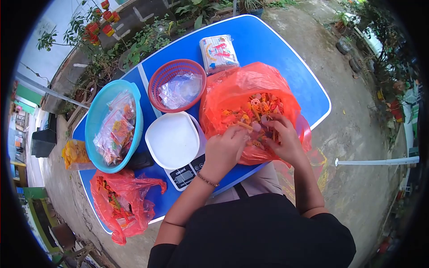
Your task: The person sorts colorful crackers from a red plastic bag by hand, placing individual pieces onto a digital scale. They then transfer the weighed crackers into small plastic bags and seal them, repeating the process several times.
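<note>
A large red-orange plastic bag lies open on the right of the table, filled with colourful snack pieces, some wheel-shaped and some stick-like. Both my hands are at its mouth. My left hand is closed, with an orange stick-like snack piece at its fingertips. Among the snacks, my right hand has its fingers curved and apart; I see nothing gripped in it. Just left of my left hand is a kitchen scale bearing a white square plate.
A turquoise basin holds filled clear packets. Clear plastic bags lie in a red basket. A wrapped white pack stands at the back. A smaller red bag overhangs the front left edge, near a packet of yellow snacks.
</note>
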Demonstrator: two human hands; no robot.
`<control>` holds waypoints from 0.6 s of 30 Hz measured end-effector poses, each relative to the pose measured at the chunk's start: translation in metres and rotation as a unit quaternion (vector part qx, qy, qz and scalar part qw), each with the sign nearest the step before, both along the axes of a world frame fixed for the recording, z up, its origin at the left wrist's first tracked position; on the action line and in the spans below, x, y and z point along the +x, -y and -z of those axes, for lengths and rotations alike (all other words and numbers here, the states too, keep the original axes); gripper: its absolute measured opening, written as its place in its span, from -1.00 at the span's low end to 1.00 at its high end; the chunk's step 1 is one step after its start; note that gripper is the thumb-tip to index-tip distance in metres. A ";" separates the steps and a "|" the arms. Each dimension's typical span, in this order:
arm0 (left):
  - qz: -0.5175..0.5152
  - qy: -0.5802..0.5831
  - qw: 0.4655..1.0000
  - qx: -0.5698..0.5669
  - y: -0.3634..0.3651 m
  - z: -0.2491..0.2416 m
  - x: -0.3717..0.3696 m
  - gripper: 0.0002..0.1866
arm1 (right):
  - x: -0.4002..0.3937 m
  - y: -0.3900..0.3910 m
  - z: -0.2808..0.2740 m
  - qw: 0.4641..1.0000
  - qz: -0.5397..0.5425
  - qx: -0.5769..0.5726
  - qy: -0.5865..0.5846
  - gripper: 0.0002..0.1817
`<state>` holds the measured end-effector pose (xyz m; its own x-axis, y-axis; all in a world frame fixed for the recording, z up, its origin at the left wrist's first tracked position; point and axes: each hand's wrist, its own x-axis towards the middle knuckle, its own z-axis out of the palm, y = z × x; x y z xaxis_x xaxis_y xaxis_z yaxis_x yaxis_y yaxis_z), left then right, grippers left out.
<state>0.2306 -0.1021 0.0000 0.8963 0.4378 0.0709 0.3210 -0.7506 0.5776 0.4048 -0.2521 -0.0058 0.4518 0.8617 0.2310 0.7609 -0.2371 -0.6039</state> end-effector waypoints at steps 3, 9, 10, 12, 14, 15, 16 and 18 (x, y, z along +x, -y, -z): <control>-0.015 0.033 0.995 0.097 -0.012 -0.001 0.011 -0.47 | 0.021 -0.006 0.010 0.998 0.041 0.001 -0.048 -0.43; -0.030 0.001 0.986 0.163 -0.027 0.002 0.023 -0.09 | 0.035 -0.039 0.016 0.997 0.007 -0.037 -0.070 -0.40; -0.028 -0.018 0.987 0.154 -0.027 0.002 0.023 -0.07 | 0.032 -0.044 0.018 0.998 -0.013 -0.023 -0.064 -0.40; -0.024 -0.043 0.989 0.142 -0.028 0.003 0.021 -0.05 | 0.013 -0.052 0.025 0.999 -0.050 -0.006 -0.018 -0.41; -0.016 -0.052 0.989 0.135 -0.027 0.004 0.018 -0.08 | -0.001 -0.049 0.028 0.995 -0.099 -0.007 -0.017 -0.43; -0.010 -0.036 0.991 0.130 -0.027 0.005 0.018 -0.10 | -0.007 -0.045 0.027 0.990 -0.131 -0.017 -0.040 -0.43; -0.005 -0.019 0.992 0.124 -0.026 0.006 0.016 -0.12 | -0.011 -0.041 0.022 0.984 -0.162 -0.026 -0.061 -0.44; 0.010 -0.004 0.993 0.118 -0.024 0.007 0.012 -0.20 | -0.010 -0.030 0.010 0.979 -0.183 -0.022 -0.085 -0.60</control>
<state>0.2429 -0.0785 -0.0066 0.9053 0.3924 0.1628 0.3086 -0.8708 0.3827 0.3946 -0.2217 -0.0156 0.1398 0.9805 0.1383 0.6897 0.0038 -0.7241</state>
